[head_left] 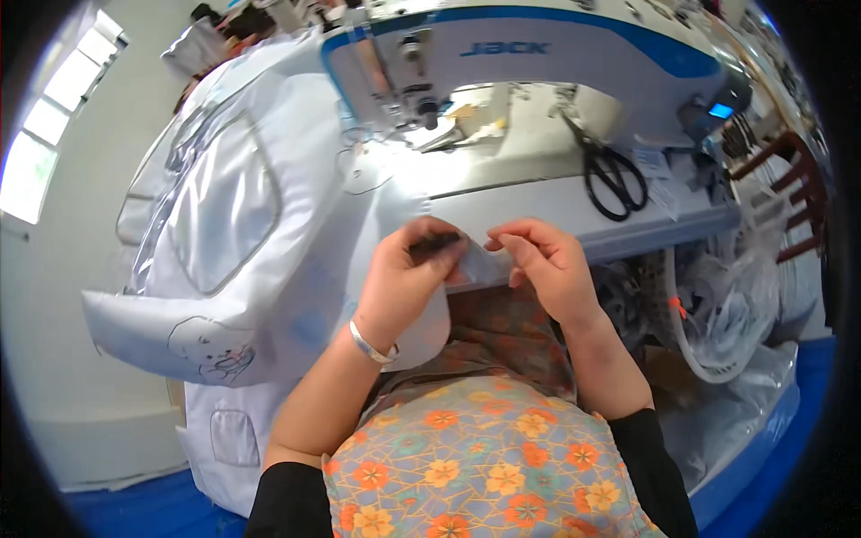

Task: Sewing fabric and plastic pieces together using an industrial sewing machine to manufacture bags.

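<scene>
My left hand [408, 273], with a bracelet on its wrist, is closed in a pinch on a small thin greyish piece [480, 262], possibly cloth or film. My right hand [549, 269] is just to its right, thumb and forefinger pressed together at the piece's edge; anything between them is too small to make out. Both hands are in front of the sewing machine [574, 67], over my lap. Glossy white fabric [332, 260] with a dark-edged panel and a line-drawn animal figure spreads to the left, passing close by the needle area.
Black-handled scissors [614, 184] lie on the machine table [574, 211], right of the needle. Scraps rest on the machine bed. Below right stands a white basket [686, 327] with clear plastic bags. A brown wooden chair [794, 193] is at the far right.
</scene>
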A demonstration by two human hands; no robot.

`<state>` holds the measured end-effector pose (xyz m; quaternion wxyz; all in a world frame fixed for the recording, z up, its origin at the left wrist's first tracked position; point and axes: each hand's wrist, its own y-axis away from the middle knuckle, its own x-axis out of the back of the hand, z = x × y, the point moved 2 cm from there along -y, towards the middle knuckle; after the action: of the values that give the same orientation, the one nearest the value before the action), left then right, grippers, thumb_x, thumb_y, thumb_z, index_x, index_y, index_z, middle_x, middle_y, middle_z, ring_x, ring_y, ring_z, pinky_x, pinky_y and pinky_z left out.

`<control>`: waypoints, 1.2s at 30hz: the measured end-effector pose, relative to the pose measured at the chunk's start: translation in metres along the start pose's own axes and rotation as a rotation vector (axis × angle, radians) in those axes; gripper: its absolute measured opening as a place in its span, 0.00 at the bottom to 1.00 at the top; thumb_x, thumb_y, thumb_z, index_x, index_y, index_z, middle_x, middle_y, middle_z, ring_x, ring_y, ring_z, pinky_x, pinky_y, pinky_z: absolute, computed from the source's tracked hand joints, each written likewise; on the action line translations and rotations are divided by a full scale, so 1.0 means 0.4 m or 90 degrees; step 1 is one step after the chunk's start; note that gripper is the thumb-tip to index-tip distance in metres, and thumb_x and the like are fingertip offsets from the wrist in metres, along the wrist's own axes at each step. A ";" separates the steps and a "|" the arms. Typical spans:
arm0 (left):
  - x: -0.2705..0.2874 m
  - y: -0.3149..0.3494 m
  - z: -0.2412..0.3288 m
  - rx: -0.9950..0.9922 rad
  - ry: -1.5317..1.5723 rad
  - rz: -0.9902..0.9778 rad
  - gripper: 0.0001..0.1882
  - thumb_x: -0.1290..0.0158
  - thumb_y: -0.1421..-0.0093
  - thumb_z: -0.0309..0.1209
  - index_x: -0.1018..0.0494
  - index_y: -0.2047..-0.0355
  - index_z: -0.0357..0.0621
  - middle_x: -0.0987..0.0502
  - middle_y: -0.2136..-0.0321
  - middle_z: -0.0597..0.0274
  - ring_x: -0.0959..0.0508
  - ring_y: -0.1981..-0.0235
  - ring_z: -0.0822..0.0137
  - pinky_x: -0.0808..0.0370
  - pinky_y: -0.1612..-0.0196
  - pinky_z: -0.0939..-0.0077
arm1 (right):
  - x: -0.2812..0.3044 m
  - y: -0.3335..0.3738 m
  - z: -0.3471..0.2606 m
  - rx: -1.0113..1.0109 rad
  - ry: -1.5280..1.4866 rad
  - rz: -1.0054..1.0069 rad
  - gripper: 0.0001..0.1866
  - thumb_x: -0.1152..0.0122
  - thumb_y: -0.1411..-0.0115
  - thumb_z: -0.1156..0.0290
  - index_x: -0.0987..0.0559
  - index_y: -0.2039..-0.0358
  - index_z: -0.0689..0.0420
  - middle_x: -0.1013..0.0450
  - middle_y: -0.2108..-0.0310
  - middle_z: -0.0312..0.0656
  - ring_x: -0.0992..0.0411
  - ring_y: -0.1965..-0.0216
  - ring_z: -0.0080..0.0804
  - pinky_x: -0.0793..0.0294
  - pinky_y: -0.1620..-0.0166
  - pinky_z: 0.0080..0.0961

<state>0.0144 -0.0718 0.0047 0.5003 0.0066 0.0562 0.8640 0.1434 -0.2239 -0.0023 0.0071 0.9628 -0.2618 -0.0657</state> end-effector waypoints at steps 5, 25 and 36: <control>0.031 0.015 -0.022 -0.011 0.198 0.126 0.06 0.43 0.36 0.24 0.25 0.59 0.35 0.22 0.68 0.62 0.22 0.72 0.73 0.23 0.66 0.78 | -0.064 -0.014 0.027 -0.014 -0.090 0.064 0.06 0.40 0.35 0.76 0.22 0.58 0.61 0.24 0.65 0.34 0.30 0.72 0.16 0.28 0.66 0.14; 0.060 0.029 -0.032 0.061 0.237 0.045 0.12 0.46 0.32 0.28 0.26 0.53 0.32 0.21 0.65 0.60 0.20 0.67 0.71 0.21 0.61 0.76 | -0.081 -0.061 0.045 0.045 -0.060 0.084 0.02 0.38 0.38 0.80 0.20 0.64 0.61 0.23 0.60 0.39 0.27 0.60 0.22 0.28 0.53 0.21; 0.179 -0.142 0.014 -0.361 -0.723 0.240 0.05 0.45 0.42 0.22 0.23 0.65 0.35 0.21 0.62 0.53 0.21 0.63 0.53 0.23 0.60 0.64 | -0.083 -0.334 0.017 0.037 0.329 0.031 0.08 0.34 0.39 0.70 0.20 0.71 0.62 0.23 0.73 0.36 0.27 0.71 0.17 0.27 0.66 0.19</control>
<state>0.0281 0.0187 0.0013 0.2746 0.3386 -0.4483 0.7804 0.1814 -0.0919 -0.0116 0.0478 0.9411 -0.2759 0.1898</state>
